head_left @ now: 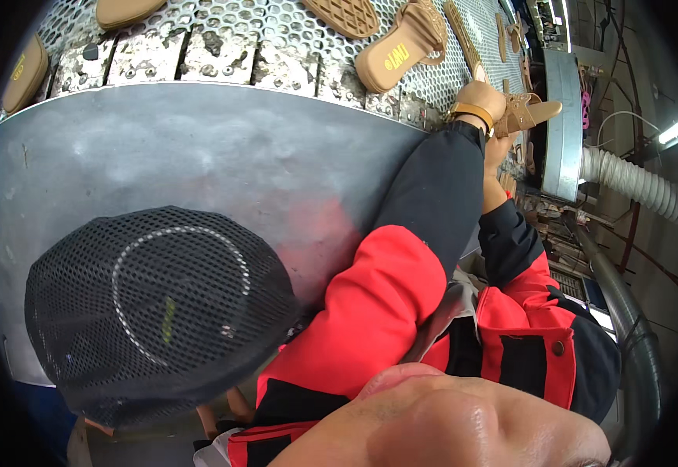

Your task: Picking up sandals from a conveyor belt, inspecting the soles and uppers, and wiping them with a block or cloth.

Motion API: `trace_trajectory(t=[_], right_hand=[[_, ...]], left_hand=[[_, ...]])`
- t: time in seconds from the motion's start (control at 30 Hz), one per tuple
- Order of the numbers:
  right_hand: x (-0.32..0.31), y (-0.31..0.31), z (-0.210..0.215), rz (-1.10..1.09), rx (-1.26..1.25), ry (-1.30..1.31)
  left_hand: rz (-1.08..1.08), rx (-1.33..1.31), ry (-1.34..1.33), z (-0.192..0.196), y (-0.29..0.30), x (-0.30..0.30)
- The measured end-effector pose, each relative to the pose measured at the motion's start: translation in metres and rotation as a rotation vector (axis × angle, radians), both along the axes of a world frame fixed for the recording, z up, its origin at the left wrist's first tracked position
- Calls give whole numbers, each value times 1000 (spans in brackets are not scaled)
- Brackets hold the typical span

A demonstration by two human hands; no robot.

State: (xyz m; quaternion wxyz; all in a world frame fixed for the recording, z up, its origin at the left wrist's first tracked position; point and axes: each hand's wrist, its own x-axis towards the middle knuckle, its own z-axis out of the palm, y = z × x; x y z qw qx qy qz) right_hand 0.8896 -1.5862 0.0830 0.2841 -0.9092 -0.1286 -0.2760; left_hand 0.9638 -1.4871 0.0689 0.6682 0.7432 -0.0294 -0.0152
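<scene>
At the upper right, I hold a tan strappy sandal point(527, 117), one end pointing right. My left hand point(482, 95), with a tan-strapped watch at the wrist, is closed at its near end; the fingertips are hidden. My right hand point(498, 149) grips the same sandal from below, partly covered by my left wrist. Just above my left hand, a narrow tan sandal point(463, 37) lies on the perforated conveyor point(269, 23). Left of that, another tan strappy sandal point(403, 48) shows its insole with yellow print.
A smooth grey metal panel point(199, 140) borders the conveyor's slatted edge. A black mesh-covered dome point(160, 303) stands before it at lower left. More tan soles point(347, 15) lie along the top. A metal housing point(563, 124) and a pale ribbed duct point(639, 183) are at right.
</scene>
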Motion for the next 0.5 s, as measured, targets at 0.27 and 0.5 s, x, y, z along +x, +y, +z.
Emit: trace_trajectory(t=[0.27, 0.5], right_hand=[[31, -52, -11, 109, -184, -79], [6, -7, 8, 179, -186, -53]], left_hand=[[91, -254, 159, 9, 0, -11], [157, -312, 187, 14, 6, -17]])
